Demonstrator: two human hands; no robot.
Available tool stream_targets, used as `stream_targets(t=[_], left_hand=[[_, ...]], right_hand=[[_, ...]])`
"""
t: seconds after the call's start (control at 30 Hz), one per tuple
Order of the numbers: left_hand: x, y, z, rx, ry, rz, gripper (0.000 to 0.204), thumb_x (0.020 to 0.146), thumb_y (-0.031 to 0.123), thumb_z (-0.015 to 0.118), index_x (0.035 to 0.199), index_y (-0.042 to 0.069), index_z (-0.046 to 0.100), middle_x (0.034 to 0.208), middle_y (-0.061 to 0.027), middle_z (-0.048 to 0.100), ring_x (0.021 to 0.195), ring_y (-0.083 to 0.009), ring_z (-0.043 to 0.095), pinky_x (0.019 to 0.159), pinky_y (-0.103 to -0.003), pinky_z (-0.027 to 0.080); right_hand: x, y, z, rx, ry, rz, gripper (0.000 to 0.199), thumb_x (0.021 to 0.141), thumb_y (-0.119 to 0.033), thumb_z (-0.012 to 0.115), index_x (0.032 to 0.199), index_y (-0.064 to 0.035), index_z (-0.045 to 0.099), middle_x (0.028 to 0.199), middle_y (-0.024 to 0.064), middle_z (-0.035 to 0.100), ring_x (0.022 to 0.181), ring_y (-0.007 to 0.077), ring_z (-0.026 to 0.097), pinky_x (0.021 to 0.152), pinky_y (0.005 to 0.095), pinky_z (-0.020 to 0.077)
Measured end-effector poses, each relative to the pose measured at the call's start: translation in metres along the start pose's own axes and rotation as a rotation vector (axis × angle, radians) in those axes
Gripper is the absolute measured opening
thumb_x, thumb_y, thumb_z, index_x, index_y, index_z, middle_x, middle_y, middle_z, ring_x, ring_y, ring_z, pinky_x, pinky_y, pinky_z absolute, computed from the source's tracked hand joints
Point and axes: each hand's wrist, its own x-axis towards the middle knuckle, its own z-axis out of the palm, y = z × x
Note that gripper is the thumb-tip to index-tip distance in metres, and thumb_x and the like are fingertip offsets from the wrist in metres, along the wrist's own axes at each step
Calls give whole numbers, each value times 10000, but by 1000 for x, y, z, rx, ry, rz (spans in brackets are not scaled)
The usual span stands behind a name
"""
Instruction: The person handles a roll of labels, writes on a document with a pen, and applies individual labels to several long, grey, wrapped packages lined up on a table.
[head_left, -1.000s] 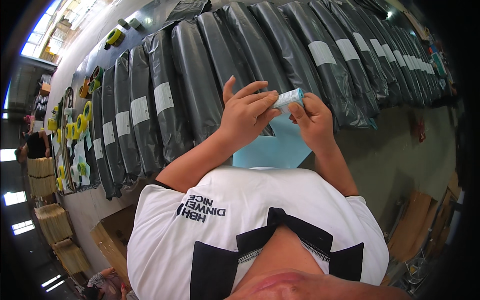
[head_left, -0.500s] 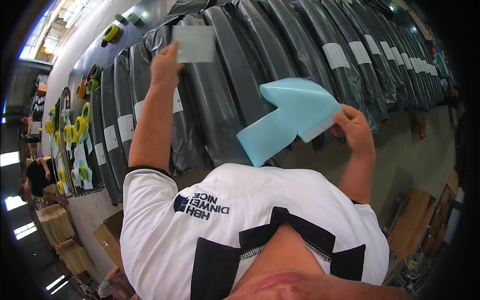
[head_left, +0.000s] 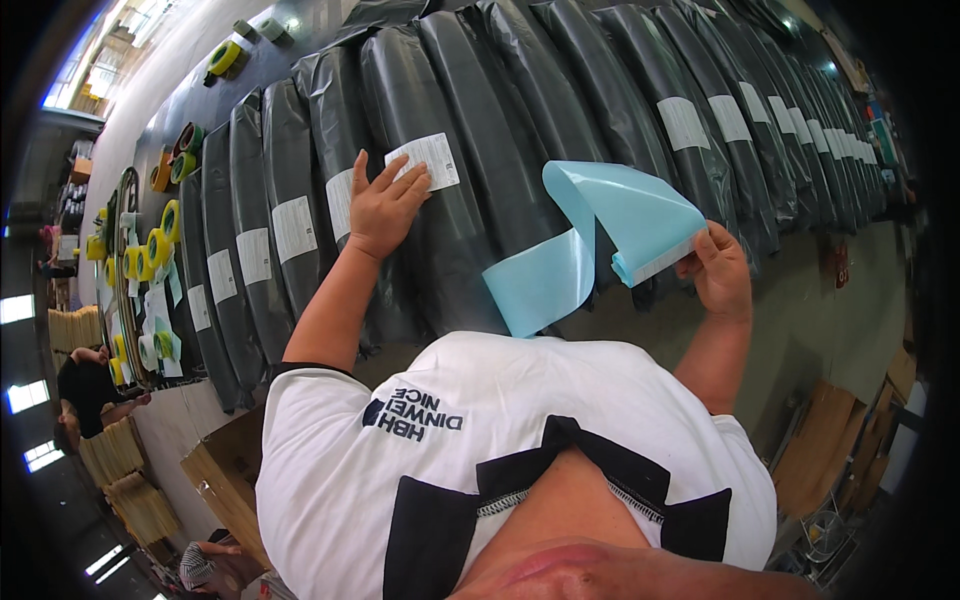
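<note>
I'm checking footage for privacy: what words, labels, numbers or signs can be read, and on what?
White shirt: dark lettering on the chest, legible, but I don't copy it.
White label partly under the left hand: print too small to read.
Other labels on the grey bags: too small to read.
Red marking on the floor: too small and blurred.
</note>
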Motion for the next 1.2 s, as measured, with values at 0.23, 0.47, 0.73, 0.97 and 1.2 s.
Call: stream_targets(t=[0.23,0.47,0.73,0.97,1.2], left_hand=[[-6,9,-2,-12,-21,3,186,769,202,693,951,164,677,1069,68,683,1098,-152,601,1127,-535,199],[-11,39,-10,-123,-280,-164,381,874,342,589,1175,114,636,1363,-82,520,1316,-303,415,1142,-483,196],[39,31,40,-210,-459,-623,484,851,422,606,1265,171,590,1538,-111,255,1404,-459,138,1115,-556,216],[-3,115,-34,-546,-487,-670,621,750,396,749,1246,71,566,1520,-234,226,1396,-510,105,1123,-562,136],[54,151,-71,-564,263,-277,426,691,320,825,969,105,584,1456,-160,367,1415,-383,176,1114,-499,182]], right_hand=[[4,4,7,10,-57,33,287,921,-280,633,1021,-11,650,793,25,631,655,101,560,587,249,447],[0,11,9,6,-82,65,296,920,-294,634,1007,-11,649,781,28,624,648,102,552,586,247,436],[4,13,33,83,-24,36,288,937,-293,612,1013,-19,651,847,42,639,705,108,571,623,242,457],[22,33,53,288,180,-27,342,946,-336,593,1037,-10,642,899,49,632,772,119,587,681,257,500],[37,40,103,290,104,129,407,938,-433,574,974,-30,615,806,50,580,708,124,549,658,278,490]])
